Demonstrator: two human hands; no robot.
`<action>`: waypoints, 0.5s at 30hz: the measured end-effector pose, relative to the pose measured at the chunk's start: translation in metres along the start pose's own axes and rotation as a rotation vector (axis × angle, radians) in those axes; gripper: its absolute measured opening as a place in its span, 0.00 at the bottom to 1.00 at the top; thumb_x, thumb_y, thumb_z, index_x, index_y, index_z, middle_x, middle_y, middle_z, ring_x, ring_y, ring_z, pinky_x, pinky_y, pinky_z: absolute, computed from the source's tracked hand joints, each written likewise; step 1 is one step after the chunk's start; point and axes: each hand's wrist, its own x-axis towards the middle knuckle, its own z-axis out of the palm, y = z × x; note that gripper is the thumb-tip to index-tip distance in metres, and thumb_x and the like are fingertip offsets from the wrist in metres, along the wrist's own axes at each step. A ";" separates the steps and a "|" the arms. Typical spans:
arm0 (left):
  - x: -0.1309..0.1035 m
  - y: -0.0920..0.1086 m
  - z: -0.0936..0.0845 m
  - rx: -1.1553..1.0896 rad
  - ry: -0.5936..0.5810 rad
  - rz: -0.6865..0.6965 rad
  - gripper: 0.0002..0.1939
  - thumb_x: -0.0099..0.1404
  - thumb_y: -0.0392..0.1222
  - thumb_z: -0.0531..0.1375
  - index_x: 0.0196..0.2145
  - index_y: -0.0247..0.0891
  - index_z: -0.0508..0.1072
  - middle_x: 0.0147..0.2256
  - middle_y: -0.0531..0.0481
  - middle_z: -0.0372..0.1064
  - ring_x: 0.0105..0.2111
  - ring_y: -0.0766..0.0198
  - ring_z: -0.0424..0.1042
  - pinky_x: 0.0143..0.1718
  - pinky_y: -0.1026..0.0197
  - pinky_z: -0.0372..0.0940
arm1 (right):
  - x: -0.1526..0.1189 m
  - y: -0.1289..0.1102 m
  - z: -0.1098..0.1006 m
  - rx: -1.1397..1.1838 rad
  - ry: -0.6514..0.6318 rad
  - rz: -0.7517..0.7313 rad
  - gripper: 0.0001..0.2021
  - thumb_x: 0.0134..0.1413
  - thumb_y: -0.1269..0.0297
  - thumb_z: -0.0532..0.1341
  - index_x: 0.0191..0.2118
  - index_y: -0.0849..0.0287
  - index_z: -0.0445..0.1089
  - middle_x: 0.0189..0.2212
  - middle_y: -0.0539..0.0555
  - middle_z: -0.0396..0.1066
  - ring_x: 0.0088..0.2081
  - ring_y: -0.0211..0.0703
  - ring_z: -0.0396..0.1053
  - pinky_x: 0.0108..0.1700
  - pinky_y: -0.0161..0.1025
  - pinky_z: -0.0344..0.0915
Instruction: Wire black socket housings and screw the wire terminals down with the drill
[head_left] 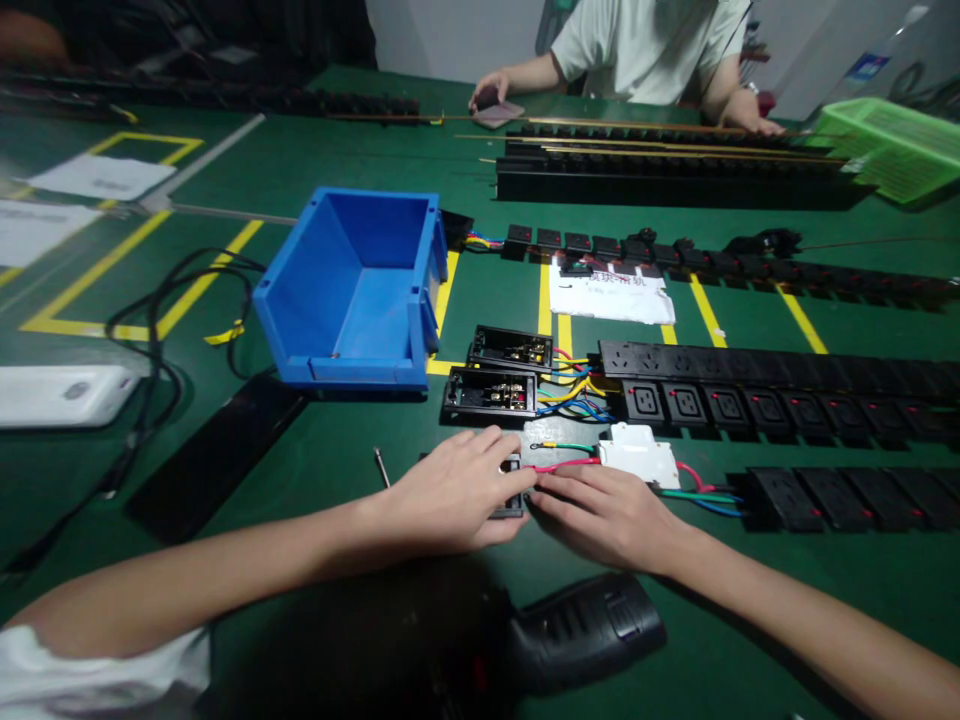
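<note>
My left hand (469, 487) is closed over a small black housing (511, 500), hiding most of it. Beside it my right hand (600, 505) pinches at the end of a red wire (562, 465), its fingertips close to those of my left hand. The wire leads to a white block (639, 456), from which more wires run to a black socket strip (832, 498) at the right. A green wire (570, 448) with a ring end lies just above my right hand. Two open black housings (491, 393) with brass parts and coloured wires lie beyond my hands.
A blue bin (360, 385) stands left of centre. A black power tool (589, 632) lies near me. At the left are a dark phone (217, 455), cables and a white device (64, 395). Across the table a person (637, 50) sits behind black rails, near a green basket (889, 145).
</note>
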 end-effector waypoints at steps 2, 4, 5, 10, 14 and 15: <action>0.000 0.001 0.001 0.010 0.014 -0.023 0.15 0.67 0.51 0.54 0.47 0.42 0.67 0.47 0.43 0.63 0.45 0.52 0.64 0.42 0.51 0.64 | -0.002 0.001 0.000 -0.001 -0.010 0.003 0.16 0.61 0.67 0.59 0.54 0.61 0.69 0.55 0.55 0.66 0.52 0.44 0.66 0.49 0.40 0.69; 0.000 0.001 0.001 0.020 0.023 -0.046 0.14 0.67 0.50 0.55 0.46 0.42 0.67 0.47 0.42 0.63 0.46 0.51 0.64 0.42 0.51 0.64 | -0.003 0.001 0.000 -0.002 -0.025 -0.004 0.17 0.61 0.67 0.59 0.55 0.60 0.68 0.56 0.54 0.65 0.54 0.45 0.64 0.51 0.41 0.68; 0.001 0.002 0.001 0.023 0.025 -0.054 0.14 0.66 0.50 0.55 0.46 0.41 0.68 0.47 0.42 0.63 0.46 0.51 0.64 0.42 0.52 0.64 | -0.004 0.001 0.000 -0.004 -0.033 -0.007 0.17 0.61 0.66 0.59 0.56 0.60 0.68 0.56 0.53 0.64 0.54 0.45 0.64 0.51 0.41 0.68; 0.002 0.003 0.001 0.027 0.023 -0.064 0.15 0.66 0.49 0.56 0.47 0.41 0.68 0.48 0.42 0.63 0.46 0.52 0.64 0.43 0.53 0.62 | -0.005 0.001 0.000 -0.001 -0.051 -0.006 0.18 0.62 0.66 0.59 0.56 0.60 0.67 0.57 0.52 0.64 0.55 0.45 0.63 0.51 0.41 0.68; 0.002 0.002 0.000 0.031 0.012 -0.041 0.14 0.66 0.49 0.56 0.46 0.40 0.68 0.47 0.42 0.63 0.45 0.53 0.64 0.42 0.54 0.62 | -0.004 0.001 -0.001 0.002 -0.050 -0.013 0.17 0.62 0.67 0.58 0.56 0.60 0.67 0.55 0.53 0.65 0.54 0.45 0.63 0.50 0.42 0.67; 0.002 0.001 0.000 0.032 0.011 -0.033 0.14 0.66 0.49 0.56 0.46 0.40 0.68 0.47 0.42 0.63 0.44 0.53 0.64 0.42 0.54 0.62 | -0.004 0.001 -0.001 0.002 -0.051 -0.015 0.17 0.62 0.67 0.58 0.56 0.60 0.67 0.55 0.53 0.66 0.53 0.45 0.63 0.50 0.42 0.67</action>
